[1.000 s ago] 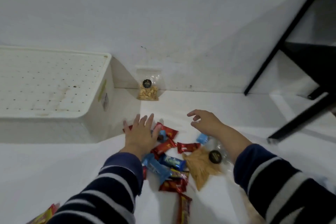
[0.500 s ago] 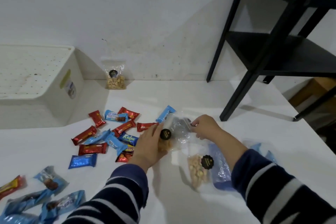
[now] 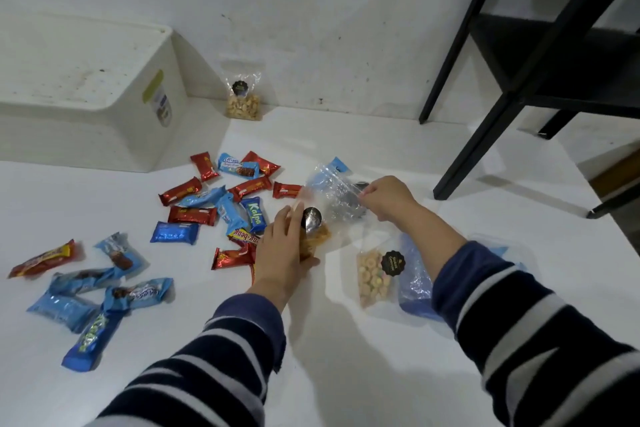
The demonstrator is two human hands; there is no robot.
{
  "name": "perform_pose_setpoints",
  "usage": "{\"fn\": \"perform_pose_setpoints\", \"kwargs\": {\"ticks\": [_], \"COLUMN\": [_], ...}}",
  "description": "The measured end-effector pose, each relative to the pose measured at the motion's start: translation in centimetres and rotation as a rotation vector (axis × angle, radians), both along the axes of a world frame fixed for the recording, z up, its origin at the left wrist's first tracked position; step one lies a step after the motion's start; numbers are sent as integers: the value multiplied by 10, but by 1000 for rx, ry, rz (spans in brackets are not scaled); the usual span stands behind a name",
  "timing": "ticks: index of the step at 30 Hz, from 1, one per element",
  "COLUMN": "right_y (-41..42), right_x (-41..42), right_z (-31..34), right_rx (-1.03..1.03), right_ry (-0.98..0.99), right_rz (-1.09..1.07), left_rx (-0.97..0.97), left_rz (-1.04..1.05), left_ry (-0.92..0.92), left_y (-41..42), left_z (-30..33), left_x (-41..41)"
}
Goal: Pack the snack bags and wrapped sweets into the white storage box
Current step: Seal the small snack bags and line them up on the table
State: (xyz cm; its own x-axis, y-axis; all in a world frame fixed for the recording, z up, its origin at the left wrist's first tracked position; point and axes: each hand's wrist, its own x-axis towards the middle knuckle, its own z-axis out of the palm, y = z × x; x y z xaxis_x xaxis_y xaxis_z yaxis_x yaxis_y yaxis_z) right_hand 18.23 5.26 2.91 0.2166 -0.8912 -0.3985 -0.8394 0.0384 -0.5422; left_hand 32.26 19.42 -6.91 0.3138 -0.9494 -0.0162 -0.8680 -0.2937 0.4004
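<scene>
Both hands on one clear snack bag (image 3: pixel 325 204), left hand (image 3: pixel 282 253) closed around its filled lower end, right fingers (image 3: pixel 372 191) pinching its top edge, long axis between them, box (image 3: pixel 104 135) far up-left, nearer left.

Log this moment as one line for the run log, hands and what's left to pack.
left hand: holds clear snack bag | right hand: pinches its top | white storage box: upside down | wrapped sweets: loose on table

Both hands hold a clear plastic snack bag (image 3: pixel 327 204) over the white bench (image 3: pixel 346 374): left hand (image 3: pixel 280 253) low, right hand (image 3: pixel 388 198) pinching its top. Red and blue wrapped sweets (image 3: pixel 221 204) lie scattered near the white storage box (image 3: pixel 86 104).
</scene>
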Motion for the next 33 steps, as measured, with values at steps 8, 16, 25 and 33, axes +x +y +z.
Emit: {"fn": "perform_pose_setpoints", "kwargs": {"ticks": [8,16,25,33], "right_y": [-4,-10,-12,-11], "right_x": [6,18,31,43], "right_z": [-4,-9,-10,-13], "right_rx": [-84,-118,-124,-117], "right_ry": [-17,-36,-94,-93], "right_rz": [11,40,12,38], "left_rx": [48,66,63,74], "left_rz": [-24,-22,-27,-20], "left_ry": [13,-52,-74,-74], "left_y": [3,0,1,0], "left_z": [-4,-6,-7,-5], "left_x": [3,5,4,3]}}
